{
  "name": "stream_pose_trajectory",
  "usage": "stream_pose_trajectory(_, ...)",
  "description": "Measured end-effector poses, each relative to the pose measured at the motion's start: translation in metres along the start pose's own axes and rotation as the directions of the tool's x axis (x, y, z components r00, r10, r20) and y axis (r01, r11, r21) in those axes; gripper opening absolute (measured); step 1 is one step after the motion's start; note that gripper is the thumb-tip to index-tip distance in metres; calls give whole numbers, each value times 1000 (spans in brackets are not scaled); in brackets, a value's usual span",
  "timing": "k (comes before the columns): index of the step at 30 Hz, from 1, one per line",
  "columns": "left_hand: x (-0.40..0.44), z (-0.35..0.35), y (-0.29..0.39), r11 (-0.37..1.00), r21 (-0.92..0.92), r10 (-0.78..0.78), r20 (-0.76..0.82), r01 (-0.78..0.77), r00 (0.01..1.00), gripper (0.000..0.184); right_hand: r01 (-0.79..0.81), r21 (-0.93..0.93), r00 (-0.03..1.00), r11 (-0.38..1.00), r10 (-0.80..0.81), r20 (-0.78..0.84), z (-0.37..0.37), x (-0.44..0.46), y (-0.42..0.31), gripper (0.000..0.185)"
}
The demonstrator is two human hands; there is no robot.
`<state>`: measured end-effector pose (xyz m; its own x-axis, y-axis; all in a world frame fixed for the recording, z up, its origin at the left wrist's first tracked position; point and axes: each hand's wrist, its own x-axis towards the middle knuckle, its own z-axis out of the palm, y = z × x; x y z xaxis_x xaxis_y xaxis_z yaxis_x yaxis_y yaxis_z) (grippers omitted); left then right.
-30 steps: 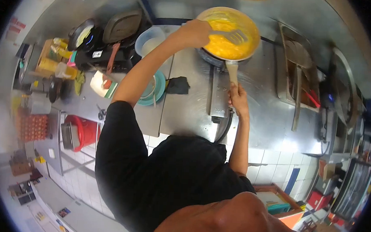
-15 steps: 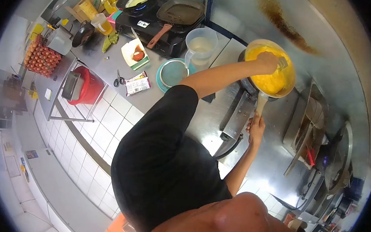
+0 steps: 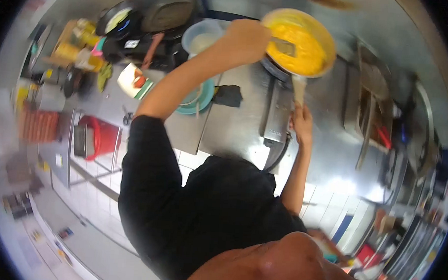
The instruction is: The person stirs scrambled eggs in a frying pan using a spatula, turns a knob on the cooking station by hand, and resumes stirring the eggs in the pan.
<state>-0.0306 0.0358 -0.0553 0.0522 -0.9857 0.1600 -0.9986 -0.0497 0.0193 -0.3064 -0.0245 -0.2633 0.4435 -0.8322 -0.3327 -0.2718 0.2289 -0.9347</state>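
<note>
My left hand is closed around a spatula at the left rim of the pan; its flat grey head is over the yellow food. My right hand grips the pale handle of the frying pan. Inside the pan lies a soft, bright yellow mass like scrambled egg. The pan is over a cooker with a metal front. Left of the cooker lies a dark cloth-like piece.
Behind my left forearm stand a clear jug and a teal bowl. Further left are a carton, a black stove with pans and a red bucket. A metal tray with utensils sits on the right.
My left hand has moved from over the pan to its left rim, bringing the spatula leftward. My right hand keeps hold of the handle. The whole view has shifted and blurred slightly.
</note>
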Motion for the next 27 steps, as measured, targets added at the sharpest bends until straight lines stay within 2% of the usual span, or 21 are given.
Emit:
stream_pose_trajectory(1,-7,-4,6,999,38,-4,61,2,998,24,-8,17,1000,1000,8,-5,1,-4,-2,33)
stream_pose_trajectory(4,-18,26,19,997,-23,69,-77,-71,995,18,-15,69,1000,997,14,10,2,-6,-10,32)
stream_pose_trajectory(7,-3,65,30,997,-22,69,-113,-72,991,21,-14,81,1000,997,12,21,4,-7,-14,31)
stream_pose_trajectory(10,29,101,33,1000,23,10,-149,-7,989,24,-21,92,1000,996,19,22,3,-8,-15,31)
stream_pose_trajectory(13,61,116,33,998,-13,-62,-102,61,993,36,-14,94,1000,995,11,23,3,-3,-6,33)
stream_pose_trajectory(18,104,145,17,1000,-23,4,-227,-9,974,36,-31,86,999,996,30,12,2,-4,-6,33)
stream_pose_trajectory(22,107,128,3,995,-93,-40,-187,23,981,29,-19,59,1000,998,19,-8,3,-2,-3,33)
stream_pose_trajectory(24,83,93,11,993,-96,-79,-134,66,988,23,-31,1,999,1000,31,-10,0,0,-6,30)
stream_pose_trajectory(25,68,77,15,992,-115,-67,-158,49,985,21,-42,-27,999,999,42,-3,0,-2,-5,29)
stream_pose_trajectory(27,37,42,24,994,-112,-36,-158,18,987,18,-17,17,1000,1000,17,25,0,-1,-2,28)
